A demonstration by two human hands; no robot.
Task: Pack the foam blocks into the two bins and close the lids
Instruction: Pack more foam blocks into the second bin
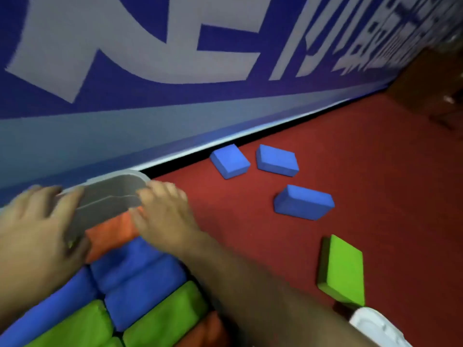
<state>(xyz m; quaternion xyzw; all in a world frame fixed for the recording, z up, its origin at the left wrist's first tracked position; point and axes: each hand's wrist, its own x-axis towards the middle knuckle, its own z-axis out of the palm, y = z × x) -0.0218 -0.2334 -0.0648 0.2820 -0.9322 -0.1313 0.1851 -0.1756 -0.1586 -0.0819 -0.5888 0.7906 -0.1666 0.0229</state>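
Both hands, left [37, 229] and right [162, 211], press spread fingers on the grey bin [110, 196] packed with foam blocks [140, 276]. Three blue blocks [303, 202] and a green block [343, 269] lie apart on the red floor [375, 171].

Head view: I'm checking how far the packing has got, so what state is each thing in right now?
Bin: open, packed with orange, blue and green blocks.
Left hand: fingers on the bin's far rim.
Right hand: fingers on the bin's rim, over an orange block.
Three blue blocks: loose on the red floor, unpacked.
Green block: loose on the floor, resting on its long edge.
White object: partly visible, state unclear.
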